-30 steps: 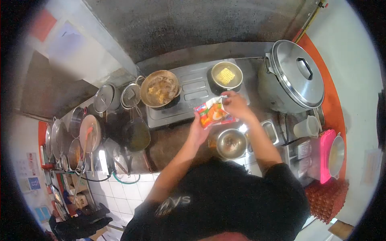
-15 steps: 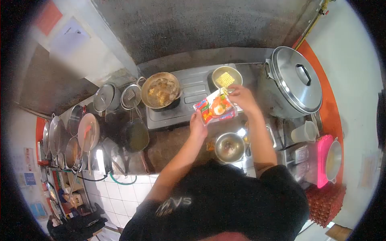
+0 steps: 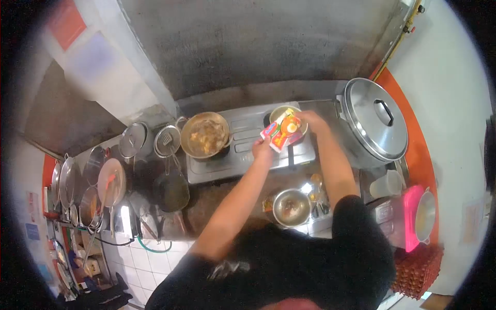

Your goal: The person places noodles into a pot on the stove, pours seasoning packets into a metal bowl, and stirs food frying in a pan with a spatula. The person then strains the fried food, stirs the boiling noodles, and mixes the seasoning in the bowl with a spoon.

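My left hand (image 3: 262, 149) grips the lower left corner of a red and white instant noodle packet (image 3: 282, 133) with a food picture on it. My right hand (image 3: 312, 122) is closed at the packet's upper right edge. The packet is tilted above a small pot (image 3: 307, 130) on the gas stove (image 3: 253, 164) and hides much of it. Something yellow, partly covered, shows at the packet's top end by the pot. On the stove's left side, a wok (image 3: 224, 128) contains brown food in liquid.
A large lidded steel pot (image 3: 356, 124) stands to the right. Nearer me is a steel bowl (image 3: 292, 207). Pans and strainers (image 3: 133, 139) crowd the left. A plastic jug (image 3: 386, 184), a pink tub (image 3: 412, 217) and egg trays (image 3: 417, 271) line the right side.
Both hands have shifted the packet slightly right and further over the small pot, now tilted more. The noodle block, plain to see in the pot before, is mostly hidden. The camera view has tipped upward.
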A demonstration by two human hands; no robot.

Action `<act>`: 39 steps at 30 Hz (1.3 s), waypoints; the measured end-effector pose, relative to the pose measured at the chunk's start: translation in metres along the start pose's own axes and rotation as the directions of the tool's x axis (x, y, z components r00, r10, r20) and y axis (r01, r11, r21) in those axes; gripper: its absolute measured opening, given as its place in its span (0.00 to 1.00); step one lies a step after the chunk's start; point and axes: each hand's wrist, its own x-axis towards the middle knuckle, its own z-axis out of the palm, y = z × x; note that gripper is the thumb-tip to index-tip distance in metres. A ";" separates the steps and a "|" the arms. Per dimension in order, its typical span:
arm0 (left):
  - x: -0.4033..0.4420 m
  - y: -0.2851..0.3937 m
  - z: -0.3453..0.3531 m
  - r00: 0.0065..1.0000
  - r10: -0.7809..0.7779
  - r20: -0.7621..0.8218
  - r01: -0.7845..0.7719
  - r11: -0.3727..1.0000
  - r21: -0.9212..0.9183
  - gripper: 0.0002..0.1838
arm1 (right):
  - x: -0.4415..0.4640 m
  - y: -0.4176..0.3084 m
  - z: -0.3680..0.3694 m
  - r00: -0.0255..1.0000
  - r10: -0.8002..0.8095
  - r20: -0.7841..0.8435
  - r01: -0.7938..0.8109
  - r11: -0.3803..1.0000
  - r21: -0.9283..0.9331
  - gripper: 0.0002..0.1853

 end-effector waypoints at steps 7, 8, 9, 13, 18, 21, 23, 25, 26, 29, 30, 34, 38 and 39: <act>0.029 -0.019 -0.027 0.904 0.235 -0.357 -0.046 0.884 0.465 0.14 | 0.106 0.060 -0.043 0.967 -0.092 -0.236 -0.063 0.814 -0.577 0.24; 0.029 -0.022 -0.036 0.902 0.232 -0.364 -0.037 0.882 0.470 0.14 | 0.106 0.063 -0.041 0.969 -0.082 -0.234 -0.069 0.817 -0.572 0.24; 0.030 -0.024 -0.041 0.890 0.228 -0.395 -0.035 0.897 0.441 0.13 | 0.102 0.058 -0.038 0.948 -0.111 -0.297 -0.077 0.828 -0.556 0.23; 0.006 -0.015 -0.055 0.947 0.111 -0.300 -0.018 0.955 0.296 0.11 | 0.083 0.044 -0.012 0.828 -0.325 -0.457 -0.105 0.711 -0.695 0.16; -0.055 0.014 -0.062 0.991 0.007 -0.135 0.003 0.997 0.076 0.08 | 0.057 0.055 0.020 0.764 -0.541 -0.351 -0.075 0.467 -0.881 0.14; -0.084 0.023 -0.077 0.989 -0.082 -0.124 0.099 0.986 0.136 0.12 | 0.052 0.064 0.026 0.771 -0.557 -0.308 -0.086 0.389 -0.917 0.13; -0.096 0.020 -0.096 0.991 -0.101 -0.091 0.110 0.989 0.099 0.13 | 0.043 0.062 0.029 0.771 -0.551 -0.320 -0.127 0.359 -0.925 0.12; -0.111 0.022 -0.107 0.993 -0.115 0.008 0.115 0.993 0.040 0.12 | 0.036 0.056 0.029 0.756 -0.542 -0.366 -0.183 0.363 -0.914 0.12; -0.118 0.024 -0.111 0.993 -0.115 0.004 0.115 0.993 0.040 0.12 | 0.037 0.060 0.028 0.758 -0.540 -0.365 -0.181 0.363 -0.914 0.12; -0.131 0.025 -0.129 0.992 -0.120 -0.030 0.122 0.992 0.042 0.12 | 0.038 0.067 0.025 0.785 -0.471 -0.403 -0.260 0.339 -0.904 0.11; -0.133 0.023 -0.137 0.992 -0.121 -0.033 0.122 0.992 0.040 0.12 | 0.033 0.064 0.027 0.807 -0.440 -0.394 -0.269 0.320 -0.909 0.11; -0.142 0.022 -0.152 0.992 -0.093 -0.081 0.095 0.995 0.016 0.11 | 0.026 0.055 0.035 0.843 -0.360 -0.399 -0.304 0.293 -0.906 0.11; -0.153 0.026 -0.160 0.990 -0.088 -0.109 0.087 0.996 -0.009 0.10 | 0.036 0.066 0.037 0.844 -0.403 -0.354 -0.253 0.282 -0.925 0.10; -0.155 0.026 -0.162 0.989 -0.090 -0.116 0.090 0.996 -0.007 0.11 | 0.038 0.066 0.037 0.859 -0.385 -0.336 -0.227 0.301 -0.926 0.09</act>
